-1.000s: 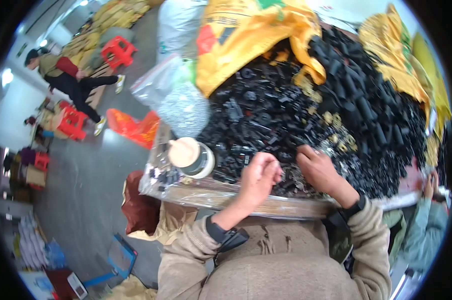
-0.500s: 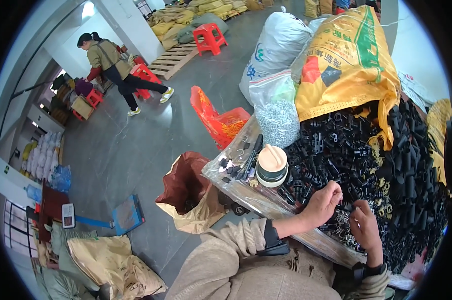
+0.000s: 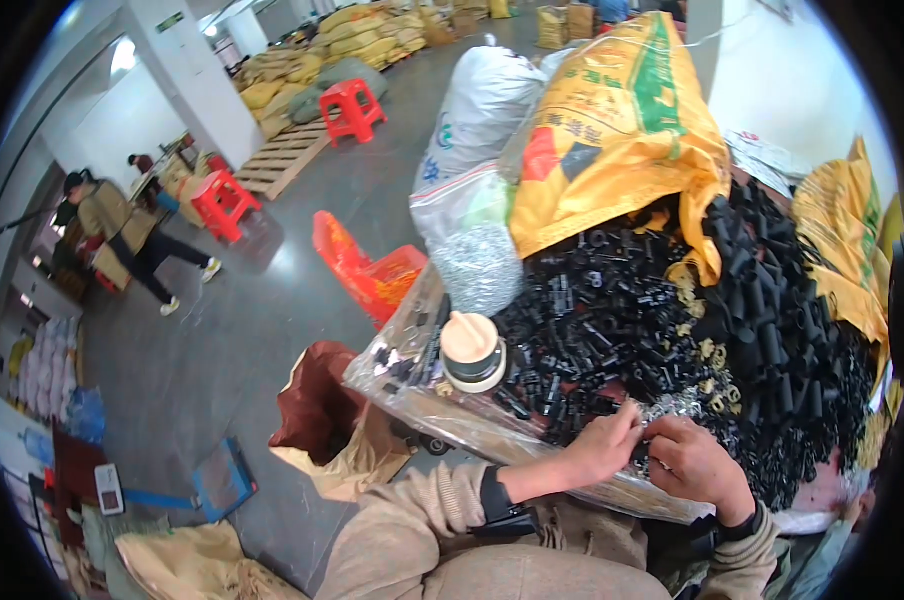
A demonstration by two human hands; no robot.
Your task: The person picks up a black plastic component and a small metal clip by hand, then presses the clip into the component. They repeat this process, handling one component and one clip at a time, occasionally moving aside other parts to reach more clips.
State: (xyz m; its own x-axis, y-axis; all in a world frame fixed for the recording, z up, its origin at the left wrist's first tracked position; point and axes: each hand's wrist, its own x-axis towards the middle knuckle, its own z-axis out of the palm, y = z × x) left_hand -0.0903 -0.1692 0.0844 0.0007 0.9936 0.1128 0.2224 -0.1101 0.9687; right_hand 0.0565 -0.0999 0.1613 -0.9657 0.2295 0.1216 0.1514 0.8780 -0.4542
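Note:
My left hand [image 3: 608,442] and my right hand [image 3: 694,462] meet over the table's near edge, fingertips almost touching. Both are closed in a pinch; what they grip is small and mostly hidden by the fingers. Just beyond them lies a scatter of small silvery metal pieces [image 3: 678,402]. A wide heap of small black plastic parts [image 3: 597,310] spreads behind, with black tubes [image 3: 762,318] to its right. Yellowish clip-like pieces [image 3: 714,355] lie between these heaps. Left of the heap stands a round tub with a beige lid [image 3: 470,340].
A clear bag of small metal pieces [image 3: 480,268] and a yellow woven sack [image 3: 612,150] rest on the table. On the floor at left are an open paper sack [image 3: 357,465], a red chair [image 3: 357,270] and a blue platform scale [image 3: 225,480]. Another person [image 3: 122,225] walks far left; a sleeve [image 3: 822,560] shows lower right.
My hands have come closer together, the right one now beside the left's fingertips. The view has swung right, so things sit further left. The walking person has moved further left.

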